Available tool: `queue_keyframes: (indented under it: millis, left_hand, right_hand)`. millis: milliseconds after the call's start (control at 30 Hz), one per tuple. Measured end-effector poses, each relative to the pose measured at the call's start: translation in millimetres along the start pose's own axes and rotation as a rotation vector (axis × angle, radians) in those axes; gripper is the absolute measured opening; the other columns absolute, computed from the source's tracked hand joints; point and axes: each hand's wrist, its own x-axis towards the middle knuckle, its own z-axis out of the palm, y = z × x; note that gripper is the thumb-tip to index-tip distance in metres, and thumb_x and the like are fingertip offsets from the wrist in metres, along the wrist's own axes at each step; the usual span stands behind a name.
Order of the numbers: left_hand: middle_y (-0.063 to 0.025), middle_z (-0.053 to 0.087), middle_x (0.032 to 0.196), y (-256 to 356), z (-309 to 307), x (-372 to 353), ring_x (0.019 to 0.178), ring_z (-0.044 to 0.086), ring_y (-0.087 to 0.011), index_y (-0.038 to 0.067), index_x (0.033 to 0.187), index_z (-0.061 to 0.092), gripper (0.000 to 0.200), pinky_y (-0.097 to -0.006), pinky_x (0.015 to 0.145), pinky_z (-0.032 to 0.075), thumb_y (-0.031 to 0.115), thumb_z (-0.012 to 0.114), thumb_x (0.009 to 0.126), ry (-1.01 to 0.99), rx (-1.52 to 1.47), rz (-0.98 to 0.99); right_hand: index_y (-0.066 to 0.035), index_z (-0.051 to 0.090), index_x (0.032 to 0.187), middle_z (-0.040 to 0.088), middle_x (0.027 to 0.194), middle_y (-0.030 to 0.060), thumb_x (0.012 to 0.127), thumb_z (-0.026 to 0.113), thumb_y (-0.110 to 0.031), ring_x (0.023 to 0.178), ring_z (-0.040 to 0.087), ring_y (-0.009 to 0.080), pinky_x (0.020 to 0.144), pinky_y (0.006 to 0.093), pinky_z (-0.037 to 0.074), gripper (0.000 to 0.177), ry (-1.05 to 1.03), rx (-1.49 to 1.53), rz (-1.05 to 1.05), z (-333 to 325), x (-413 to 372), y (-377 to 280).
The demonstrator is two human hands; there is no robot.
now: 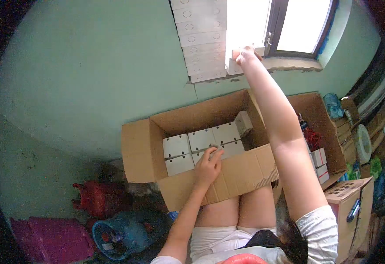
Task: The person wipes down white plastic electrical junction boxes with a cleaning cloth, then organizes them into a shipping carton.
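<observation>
My right hand (247, 56) reaches up to the windowsill, with its fingers around a white box (259, 50) that the window's glare partly washes out. Beside it rises a tall stack of white boxes (205, 39) against the window's left side. Low in front of me, my left hand (209, 166) rests over the near flap of an open cardboard carton (223, 176), its fingers apart and holding nothing. Its fingertips hang above white boxes (201, 140) with small dark holes, set in rows inside the carton. One more box (244, 123) stands on end at the right of the rows.
A second open carton (333, 132) at the right holds red wire (313, 140) and small white boxes (320, 165). Below it is a closed carton (344, 202) with a dark marker-like object (354, 210). At lower left are a blue bucket (100, 233), a red cylinder (98, 199) and a purple container (54, 240).
</observation>
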Motion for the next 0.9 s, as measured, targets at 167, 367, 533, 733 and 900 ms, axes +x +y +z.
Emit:
queue_keyframes:
  millis: [167,367,533,733,900]
  left_hand:
    - [-0.0063,0.060,0.111,-3.1,5.2,-0.3,0.088,0.064,-0.0291,0.018,0.107,0.067,0.030,-0.0398,0.073,0.054,0.007,0.063,0.080,0.014,-0.060,-0.015]
    - [-0.0062,0.060,0.112,-1.4,1.9,0.8,0.087,0.065,-0.0281,0.020,0.107,0.067,0.030,-0.0386,0.072,0.055,0.009,0.064,0.079,-0.003,-0.058,-0.099]
    - [-0.0057,0.060,0.112,-11.1,10.1,-3.1,0.087,0.066,-0.0272,0.020,0.107,0.067,0.030,-0.0367,0.069,0.055,0.008,0.063,0.079,0.027,-0.093,-0.155]
    - [-0.0049,0.060,0.112,-9.7,7.2,1.6,0.087,0.066,-0.0244,0.018,0.105,0.068,0.030,-0.0350,0.069,0.056,0.006,0.063,0.078,0.036,-0.111,-0.143]
    - [-0.0047,0.060,0.112,-11.5,8.6,1.8,0.088,0.066,-0.0237,0.018,0.106,0.068,0.032,-0.0341,0.068,0.056,0.005,0.064,0.077,0.017,-0.128,-0.190]
  right_hand:
    - [-0.007,0.026,0.143,0.032,0.143,0.0172,0.097,0.036,-0.054,0.123,0.043,0.0249,0.101,0.0410,0.040,0.066,0.026,-0.039,-0.022,-11.8,-2.4,1.1]
    - [-0.005,0.020,0.145,0.018,0.150,0.0189,0.097,0.031,-0.056,0.129,0.034,0.0278,0.108,0.0443,0.032,0.071,0.176,-0.103,-0.020,3.3,-60.9,-3.7]
    - [0.007,0.039,0.122,0.043,0.120,0.0221,0.095,0.044,-0.040,0.105,0.048,0.0339,0.096,0.0470,0.039,0.054,0.235,-0.867,-0.706,-88.0,-108.6,79.8]
    - [0.010,0.050,0.107,0.055,0.109,0.0262,0.086,0.062,-0.030,0.108,0.054,0.0392,0.090,0.0446,0.046,0.046,-0.245,-1.636,-0.455,-195.1,-120.3,151.5]
    - [0.010,0.049,0.124,0.049,0.127,0.0276,0.081,0.066,-0.030,0.108,0.056,0.0398,0.089,0.0437,0.049,0.060,-0.554,-1.990,0.142,-217.1,-79.8,195.0]
